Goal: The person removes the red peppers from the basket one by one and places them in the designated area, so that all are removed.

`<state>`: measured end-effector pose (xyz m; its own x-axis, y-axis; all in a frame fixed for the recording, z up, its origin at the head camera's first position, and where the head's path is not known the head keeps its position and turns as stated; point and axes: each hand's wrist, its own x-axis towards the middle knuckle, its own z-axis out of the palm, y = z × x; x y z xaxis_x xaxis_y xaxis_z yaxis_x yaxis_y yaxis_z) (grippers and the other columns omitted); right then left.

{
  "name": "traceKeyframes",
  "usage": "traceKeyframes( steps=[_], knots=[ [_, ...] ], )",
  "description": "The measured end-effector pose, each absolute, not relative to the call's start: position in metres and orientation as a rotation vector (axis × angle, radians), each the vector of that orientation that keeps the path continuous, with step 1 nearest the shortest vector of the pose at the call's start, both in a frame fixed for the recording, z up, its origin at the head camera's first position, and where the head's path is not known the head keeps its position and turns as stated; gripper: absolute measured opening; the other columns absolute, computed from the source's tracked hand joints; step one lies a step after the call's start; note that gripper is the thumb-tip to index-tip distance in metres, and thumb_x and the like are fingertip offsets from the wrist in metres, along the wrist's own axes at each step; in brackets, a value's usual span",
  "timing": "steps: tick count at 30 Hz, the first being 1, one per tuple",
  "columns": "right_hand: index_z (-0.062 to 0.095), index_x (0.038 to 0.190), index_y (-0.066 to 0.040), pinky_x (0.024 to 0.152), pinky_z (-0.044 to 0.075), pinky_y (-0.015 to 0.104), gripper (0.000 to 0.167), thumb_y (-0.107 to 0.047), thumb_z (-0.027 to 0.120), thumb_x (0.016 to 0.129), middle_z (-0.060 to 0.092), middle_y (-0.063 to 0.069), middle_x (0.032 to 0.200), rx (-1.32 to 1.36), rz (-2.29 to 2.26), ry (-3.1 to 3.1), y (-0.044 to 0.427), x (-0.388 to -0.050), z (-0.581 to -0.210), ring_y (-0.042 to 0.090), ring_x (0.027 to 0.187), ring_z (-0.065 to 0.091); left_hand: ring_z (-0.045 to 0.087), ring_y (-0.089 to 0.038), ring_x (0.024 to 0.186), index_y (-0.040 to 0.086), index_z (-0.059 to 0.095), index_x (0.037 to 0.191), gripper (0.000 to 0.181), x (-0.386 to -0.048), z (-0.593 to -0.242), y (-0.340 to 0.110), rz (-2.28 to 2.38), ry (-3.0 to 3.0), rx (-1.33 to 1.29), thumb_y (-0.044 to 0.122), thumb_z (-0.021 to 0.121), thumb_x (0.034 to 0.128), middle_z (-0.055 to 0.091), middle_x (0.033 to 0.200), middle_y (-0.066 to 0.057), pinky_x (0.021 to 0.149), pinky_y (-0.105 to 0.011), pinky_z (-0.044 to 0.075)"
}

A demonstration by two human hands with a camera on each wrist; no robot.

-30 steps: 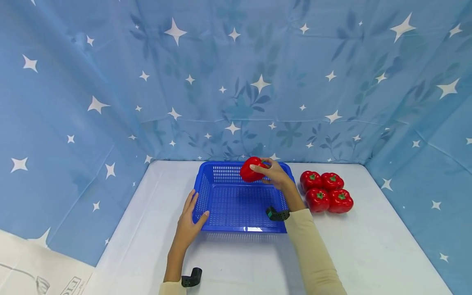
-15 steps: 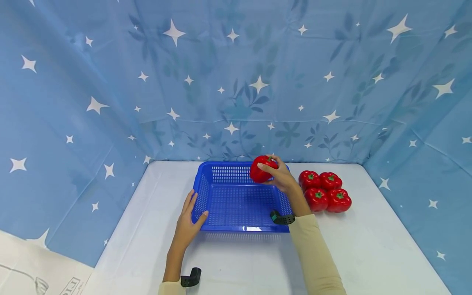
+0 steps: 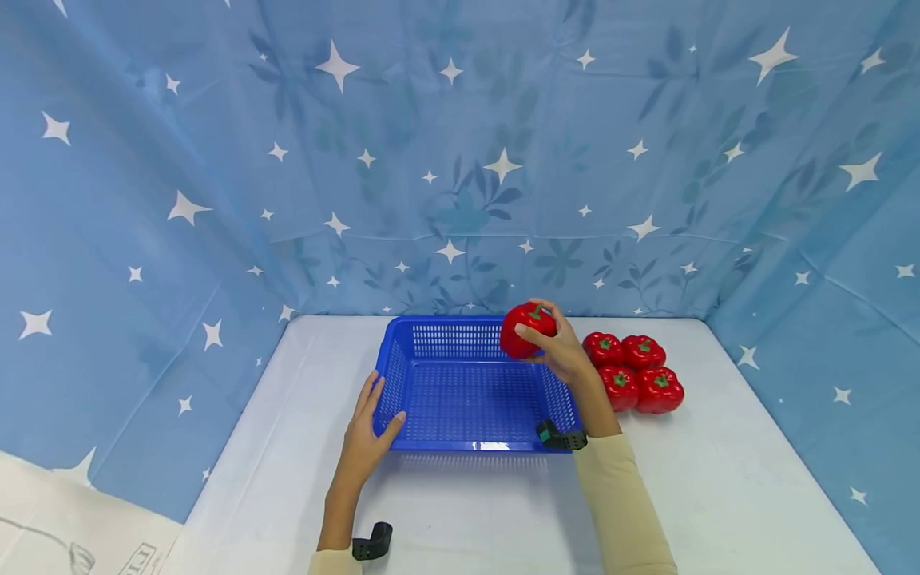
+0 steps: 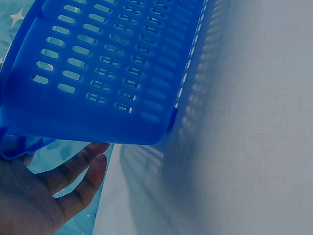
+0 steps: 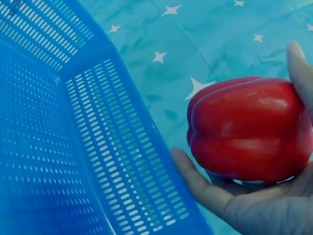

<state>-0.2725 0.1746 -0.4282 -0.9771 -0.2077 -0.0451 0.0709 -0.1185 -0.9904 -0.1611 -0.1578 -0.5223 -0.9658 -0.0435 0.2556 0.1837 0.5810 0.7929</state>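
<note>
My right hand (image 3: 566, 351) grips a red bell pepper (image 3: 519, 335) with a green stem, above the back right part of the blue plastic basket (image 3: 446, 446). The right wrist view shows the bell pepper (image 5: 244, 129) between thumb and fingers, near the basket's slotted wall (image 5: 117, 147). Beside the basket's front left corner is my left hand (image 3: 362, 447). Its fingers lie fairly straight along the outer left side, and the thumb reaches the front rim. In the left wrist view, loosely bent fingers (image 4: 80, 181) show beyond the basket wall (image 4: 88, 117); contact there is unclear.
Several red bell peppers (image 3: 660, 390) sit in a cluster right of the basket, close to my right forearm. A white table (image 3: 719, 479) bears everything. Blue curtains (image 3: 402, 160) with white stars rise along its back and sides.
My right hand has carried the bell pepper rightward across the back of the basket, and the pepper's stem has turned more upward. The left hand and the basket stay where they were.
</note>
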Motion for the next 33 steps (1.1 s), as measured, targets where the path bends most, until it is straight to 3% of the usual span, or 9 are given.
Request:
traceKeyframes(
  steps=[5,12,25,33],
  knots=[
    [0.024,0.151,-0.021,0.087,0.053,0.057,0.069,-0.011,0.062,0.094,0.022,0.017,0.154,-0.192,-2.26,1.916,0.18,-0.263,-0.431,0.049,0.138,0.031,0.019,-0.037,0.15,0.005,0.029,0.153,0.075,-0.161,-0.523,-0.157,-1.333,-2.556,-0.119,0.037,0.062,0.0936,0.016,0.165,-0.006,0.117,-0.06,0.022],
    [0.028,0.149,-0.029,0.082,0.06,0.037,0.07,-0.014,0.066,0.092,0.026,0.013,0.153,-0.157,-2.277,2.058,0.192,-0.245,-0.44,0.041,0.137,0.035,0.019,-0.037,0.15,0.005,0.03,0.153,0.075,-0.159,-0.524,-0.156,-1.345,-2.552,-0.118,0.037,0.062,0.0933,0.018,0.164,-0.007,0.116,-0.06,0.023],
    [0.025,0.151,-0.028,0.084,0.058,0.028,0.063,-0.017,0.057,0.098,0.027,0.005,0.151,-0.153,-2.457,2.07,0.215,-0.218,-0.438,0.023,0.132,0.038,0.019,-0.036,0.15,0.004,0.029,0.153,0.075,-0.162,-0.523,-0.156,-1.349,-2.54,-0.136,0.037,0.062,0.094,0.017,0.165,-0.007,0.117,-0.059,0.022],
    [0.029,0.15,-0.028,0.079,0.056,0.015,0.068,-0.015,0.064,0.093,0.026,0.005,0.154,0.092,-2.456,2.267,0.229,-0.197,-0.441,0.014,0.129,0.037,0.017,-0.035,0.151,0.006,0.027,0.154,0.076,-0.159,-0.522,-0.157,-1.361,-2.565,-0.122,0.038,0.061,0.094,0.015,0.165,-0.006,0.118,-0.059,0.021]
  ],
)
